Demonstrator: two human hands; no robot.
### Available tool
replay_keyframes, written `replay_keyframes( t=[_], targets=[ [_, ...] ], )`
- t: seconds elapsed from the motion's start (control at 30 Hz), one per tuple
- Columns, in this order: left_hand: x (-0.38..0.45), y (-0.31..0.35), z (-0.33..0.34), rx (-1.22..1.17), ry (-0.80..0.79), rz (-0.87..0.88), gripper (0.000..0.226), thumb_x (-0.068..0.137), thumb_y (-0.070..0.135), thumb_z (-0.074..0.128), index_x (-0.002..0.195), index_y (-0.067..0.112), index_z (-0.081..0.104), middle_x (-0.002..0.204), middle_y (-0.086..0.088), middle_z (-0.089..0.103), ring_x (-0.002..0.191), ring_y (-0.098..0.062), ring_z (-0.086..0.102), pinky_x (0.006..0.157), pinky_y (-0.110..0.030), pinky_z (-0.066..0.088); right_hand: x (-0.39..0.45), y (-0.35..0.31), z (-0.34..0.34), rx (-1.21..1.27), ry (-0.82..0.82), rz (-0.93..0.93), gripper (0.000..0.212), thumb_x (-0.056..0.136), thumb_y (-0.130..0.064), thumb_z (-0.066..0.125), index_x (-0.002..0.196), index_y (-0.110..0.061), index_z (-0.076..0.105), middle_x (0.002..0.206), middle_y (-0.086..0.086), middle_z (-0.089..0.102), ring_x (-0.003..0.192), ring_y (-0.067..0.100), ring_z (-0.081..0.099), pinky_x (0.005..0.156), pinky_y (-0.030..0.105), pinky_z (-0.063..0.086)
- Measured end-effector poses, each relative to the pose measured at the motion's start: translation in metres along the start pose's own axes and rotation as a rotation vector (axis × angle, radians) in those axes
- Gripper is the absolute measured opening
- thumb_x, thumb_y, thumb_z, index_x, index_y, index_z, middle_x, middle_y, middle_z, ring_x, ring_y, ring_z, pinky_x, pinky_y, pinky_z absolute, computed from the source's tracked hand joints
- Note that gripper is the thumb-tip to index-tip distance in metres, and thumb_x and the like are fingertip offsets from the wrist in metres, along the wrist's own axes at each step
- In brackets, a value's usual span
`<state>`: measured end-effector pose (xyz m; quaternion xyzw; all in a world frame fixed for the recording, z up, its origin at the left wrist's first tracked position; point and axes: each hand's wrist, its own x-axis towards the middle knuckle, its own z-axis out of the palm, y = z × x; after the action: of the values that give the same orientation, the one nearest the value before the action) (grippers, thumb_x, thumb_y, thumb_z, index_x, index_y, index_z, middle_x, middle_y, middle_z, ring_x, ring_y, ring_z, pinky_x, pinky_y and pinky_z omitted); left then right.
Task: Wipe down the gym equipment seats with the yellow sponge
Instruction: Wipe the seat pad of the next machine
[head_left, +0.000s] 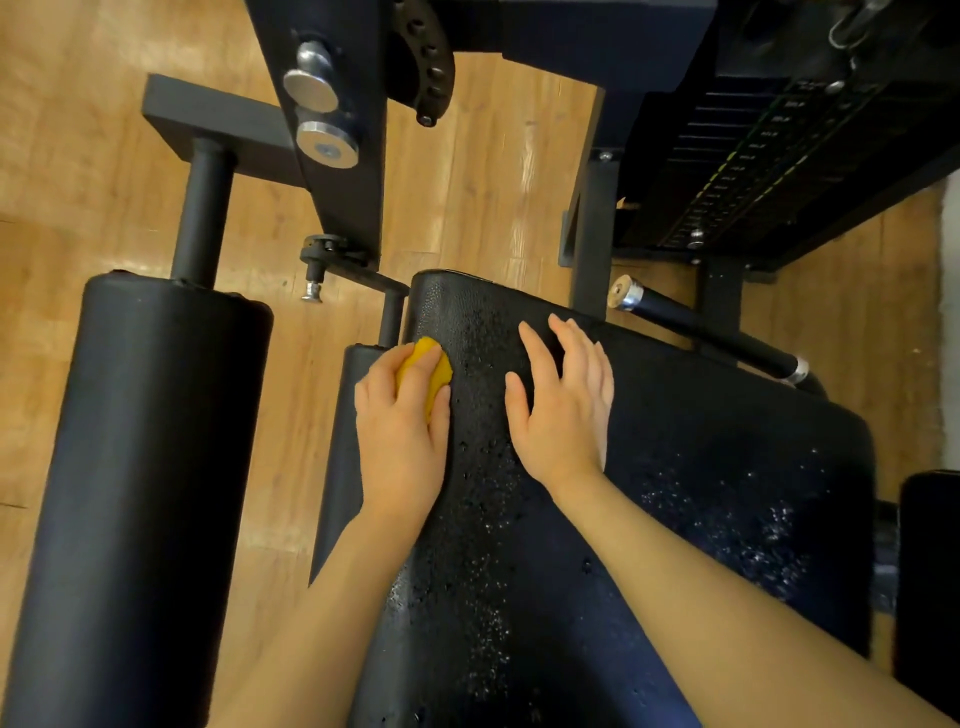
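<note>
Gripping the yellow sponge (435, 370) in the left hand (402, 431) at the wet seat (675, 467) far-left edge; right hand (563, 410) spread flat, bracing. Possibly slipping off the edge, pushing droplets floorward.

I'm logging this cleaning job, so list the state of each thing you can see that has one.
Yellow sponge: gripped in the left hand, pressed on the seat's left edge.
Seat: wet, beaded with droplets.
Right hand: open, flat on the seat.
Roller pad: looks dry.
</note>
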<state>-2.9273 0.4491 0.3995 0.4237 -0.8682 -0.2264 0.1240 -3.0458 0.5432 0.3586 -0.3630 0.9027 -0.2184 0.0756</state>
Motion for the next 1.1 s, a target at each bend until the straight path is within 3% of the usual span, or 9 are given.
replay_keyframes(
  t=[0.2,0.4,0.67,0.77,1.1],
  targets=[
    [0.020,0.007,0.002,-0.048,-0.014,-0.024,0.035,0.094,0.011,0.059,0.129,0.007,0.057,0.136,-0.017,0.046,0.123,-0.034,0.043,0.101,-0.027,0.029,0.000,0.001,0.000,0.013,0.014,-0.008,0.047,0.097,-0.035,0.039,0.142,-0.021,0.044,0.147,0.010,0.039,0.140,0.025,0.029,0.118,0.044,0.016],
    [0.066,0.015,0.013,-0.058,0.008,0.013,0.034,0.095,0.009,0.056,0.129,0.005,0.057,0.136,-0.015,0.048,0.122,-0.028,0.048,0.100,-0.023,0.031,0.000,0.001,0.001,0.032,0.038,-0.018,0.047,0.097,-0.035,0.040,0.141,-0.020,0.046,0.146,0.011,0.040,0.139,0.026,0.031,0.118,0.046,0.019],
    [-0.019,-0.007,-0.007,-0.077,-0.036,-0.080,0.038,0.097,0.019,0.053,0.134,0.015,0.055,0.142,-0.004,0.047,0.130,-0.017,0.042,0.104,-0.014,0.025,0.000,0.000,0.000,0.016,0.017,-0.008,0.047,0.097,-0.036,0.039,0.141,-0.021,0.045,0.147,0.010,0.040,0.140,0.025,0.029,0.117,0.046,0.018],
    [-0.034,-0.010,-0.014,-0.069,-0.071,-0.100,0.039,0.096,0.019,0.054,0.134,0.016,0.055,0.144,-0.001,0.045,0.132,-0.015,0.040,0.106,-0.018,0.025,0.000,0.000,0.000,0.009,0.014,-0.004,0.047,0.097,-0.036,0.040,0.141,-0.021,0.046,0.147,0.010,0.040,0.140,0.025,0.029,0.117,0.045,0.018],
    [0.078,0.016,0.008,-0.031,-0.052,0.003,0.035,0.097,0.012,0.053,0.131,0.005,0.056,0.142,-0.013,0.047,0.128,-0.028,0.046,0.103,-0.023,0.031,0.001,-0.001,-0.002,0.018,0.004,0.004,0.049,0.096,-0.038,0.035,0.142,-0.022,0.044,0.148,0.009,0.039,0.140,0.024,0.029,0.117,0.047,0.020]
  ],
)
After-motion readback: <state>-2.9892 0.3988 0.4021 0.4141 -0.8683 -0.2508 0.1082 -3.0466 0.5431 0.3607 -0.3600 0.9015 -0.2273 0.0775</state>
